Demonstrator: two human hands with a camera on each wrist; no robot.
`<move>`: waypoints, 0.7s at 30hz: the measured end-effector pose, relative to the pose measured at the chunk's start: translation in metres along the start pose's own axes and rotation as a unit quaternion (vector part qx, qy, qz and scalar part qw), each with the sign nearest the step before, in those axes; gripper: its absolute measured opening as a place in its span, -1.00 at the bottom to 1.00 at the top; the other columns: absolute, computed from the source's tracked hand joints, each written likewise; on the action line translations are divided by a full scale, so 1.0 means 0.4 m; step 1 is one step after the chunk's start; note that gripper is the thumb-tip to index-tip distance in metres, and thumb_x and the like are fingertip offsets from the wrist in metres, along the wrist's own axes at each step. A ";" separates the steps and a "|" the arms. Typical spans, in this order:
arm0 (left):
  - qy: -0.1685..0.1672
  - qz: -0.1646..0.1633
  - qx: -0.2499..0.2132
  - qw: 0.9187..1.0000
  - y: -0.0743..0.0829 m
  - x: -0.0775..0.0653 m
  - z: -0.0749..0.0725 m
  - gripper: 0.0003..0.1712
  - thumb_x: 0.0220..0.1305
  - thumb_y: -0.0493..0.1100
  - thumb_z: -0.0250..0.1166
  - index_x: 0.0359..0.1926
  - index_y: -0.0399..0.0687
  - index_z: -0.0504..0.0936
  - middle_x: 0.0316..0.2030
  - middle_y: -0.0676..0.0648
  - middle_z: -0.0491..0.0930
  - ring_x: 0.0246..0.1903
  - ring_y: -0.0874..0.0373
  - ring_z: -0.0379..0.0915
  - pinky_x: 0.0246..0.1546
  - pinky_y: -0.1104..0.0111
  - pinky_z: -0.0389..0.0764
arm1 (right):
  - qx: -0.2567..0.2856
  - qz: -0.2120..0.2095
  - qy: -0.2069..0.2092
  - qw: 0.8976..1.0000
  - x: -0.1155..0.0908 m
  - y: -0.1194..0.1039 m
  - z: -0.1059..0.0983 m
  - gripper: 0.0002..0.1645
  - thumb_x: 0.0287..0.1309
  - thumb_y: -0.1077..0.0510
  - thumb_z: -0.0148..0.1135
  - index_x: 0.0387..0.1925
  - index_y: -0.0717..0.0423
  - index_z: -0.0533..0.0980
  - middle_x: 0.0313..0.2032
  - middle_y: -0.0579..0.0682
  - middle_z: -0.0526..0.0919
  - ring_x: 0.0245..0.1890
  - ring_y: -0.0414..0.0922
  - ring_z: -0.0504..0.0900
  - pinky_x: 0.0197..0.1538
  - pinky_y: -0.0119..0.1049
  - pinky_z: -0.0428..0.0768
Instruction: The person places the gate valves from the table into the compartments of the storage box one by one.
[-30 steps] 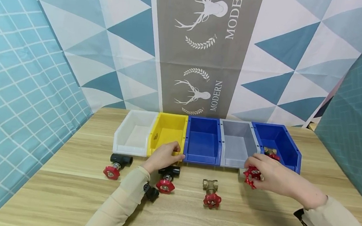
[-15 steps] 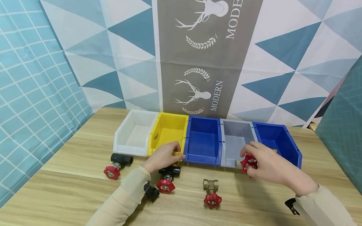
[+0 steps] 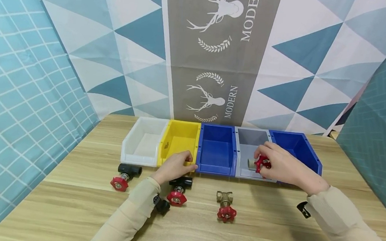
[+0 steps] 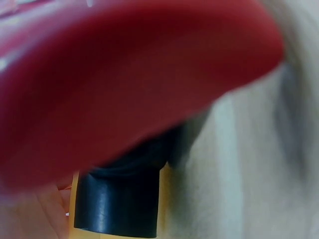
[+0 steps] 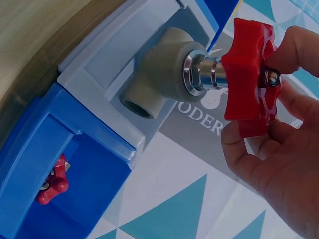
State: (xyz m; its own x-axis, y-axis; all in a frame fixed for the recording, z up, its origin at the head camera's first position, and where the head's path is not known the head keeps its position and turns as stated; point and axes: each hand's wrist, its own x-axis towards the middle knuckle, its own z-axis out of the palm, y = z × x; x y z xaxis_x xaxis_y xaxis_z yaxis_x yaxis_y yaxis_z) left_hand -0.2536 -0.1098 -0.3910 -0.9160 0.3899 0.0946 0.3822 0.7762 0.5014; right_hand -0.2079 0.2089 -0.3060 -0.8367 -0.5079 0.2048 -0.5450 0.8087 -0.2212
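Valve [image 5: 194,74] has moved inward over gray bin [image 3: 244,174] front edge; right hand [image 3: 282,162] grips it; left hand's [image 3: 174,167] grasp I can't quite tell.

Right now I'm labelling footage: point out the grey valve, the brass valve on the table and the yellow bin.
Grey valve [image 5: 194,73]: right wrist view, metal collar.
Brass valve [image 3: 225,203]: head view, on its neck.
Yellow bin [image 3: 180,143]: head view, bare inside floor.

Head cam peers forward and down; right-wrist cam's way closer, sharing the grey bin [image 3: 248,150] at head-view 4 o'clock; left-wrist cam's crazy close to a red handwheel [image 4: 129,84].
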 end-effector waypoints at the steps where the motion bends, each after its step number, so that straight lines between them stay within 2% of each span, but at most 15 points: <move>1: 0.000 0.000 0.000 1.000 -0.001 0.000 0.000 -0.68 0.15 0.09 0.24 -0.31 -0.04 0.43 -0.47 0.02 0.46 -0.52 0.17 0.32 -0.41 0.37 0.38 | 0.000 0.002 -0.002 1.000 0.005 0.002 0.002 -0.73 -0.19 0.29 0.18 -0.33 0.02 0.47 -0.39 -0.12 0.41 -0.39 -0.20 0.34 -0.36 -0.35 0.40; 13: -0.002 0.005 0.001 1.000 -0.003 -0.001 -0.001 -0.68 0.15 0.09 0.23 -0.31 -0.04 0.43 -0.49 0.02 0.45 -0.53 0.17 0.32 -0.43 0.38 0.38 | 0.031 0.039 -0.008 0.999 0.052 0.034 0.031 -0.79 -0.09 0.27 0.16 -0.31 0.06 0.46 -0.36 -0.03 0.40 -0.44 -0.15 0.36 -0.44 -0.35 0.38; 21: -0.001 0.004 0.004 1.000 0.002 -0.002 -0.002 -0.69 0.14 0.08 0.25 -0.32 -0.04 0.43 -0.47 0.02 0.45 -0.51 0.17 0.32 -0.41 0.37 0.37 | 0.051 0.039 0.006 0.998 0.070 0.051 0.059 -0.80 -0.09 0.28 0.19 -0.33 0.08 0.45 -0.33 0.00 0.41 -0.41 -0.12 0.36 -0.38 -0.31 0.39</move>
State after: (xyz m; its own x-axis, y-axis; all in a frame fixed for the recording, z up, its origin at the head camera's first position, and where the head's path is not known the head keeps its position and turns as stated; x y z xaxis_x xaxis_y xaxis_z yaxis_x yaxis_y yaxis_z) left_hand -0.2527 -0.1100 -0.3901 -0.9131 0.3959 0.0973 0.3897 0.7775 0.4936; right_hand -0.2436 0.2042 -0.3274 -0.8767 -0.4402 0.1938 -0.4809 0.8112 -0.3328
